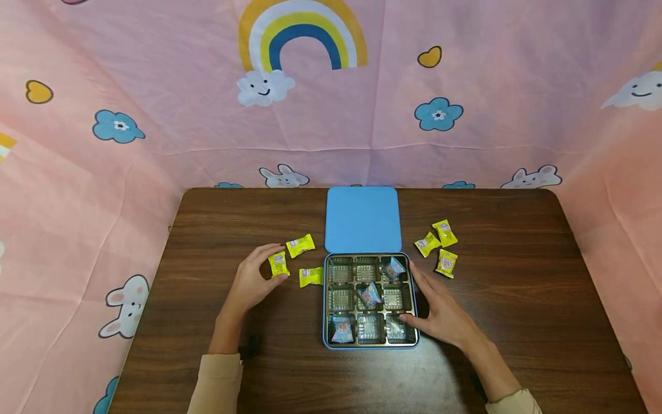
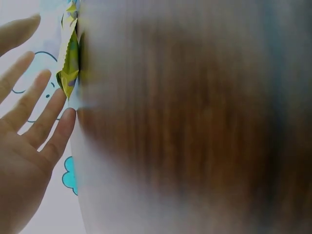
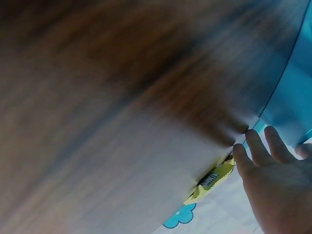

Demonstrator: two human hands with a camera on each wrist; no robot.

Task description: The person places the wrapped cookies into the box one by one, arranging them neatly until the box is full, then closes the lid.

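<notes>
My left hand (image 1: 253, 280) is over the table with thumb and fingers spread around a yellow wrapped candy (image 1: 278, 264). In the left wrist view that candy (image 2: 69, 63) lies flat by the fingertips, the thumb apart from it. My right hand (image 1: 446, 313) rests along the right side of a blue tin (image 1: 370, 347), its fingers extended at the outer wall and its thumb over the front right compartment. A clear divided tray (image 1: 370, 328) fills the tin. Blue-and-pink wrapped candies sit in its back right (image 1: 394, 268), centre (image 1: 370, 294) and front left (image 1: 342, 329) compartments.
The blue lid (image 1: 363, 219) lies behind the tin. Two more yellow candies (image 1: 300, 245) (image 1: 311, 276) are left of the tin, one close to its wall. Three yellow candies (image 1: 445, 263) lie to its right. A pink printed cloth (image 1: 336, 126) surrounds the brown table (image 1: 517, 276).
</notes>
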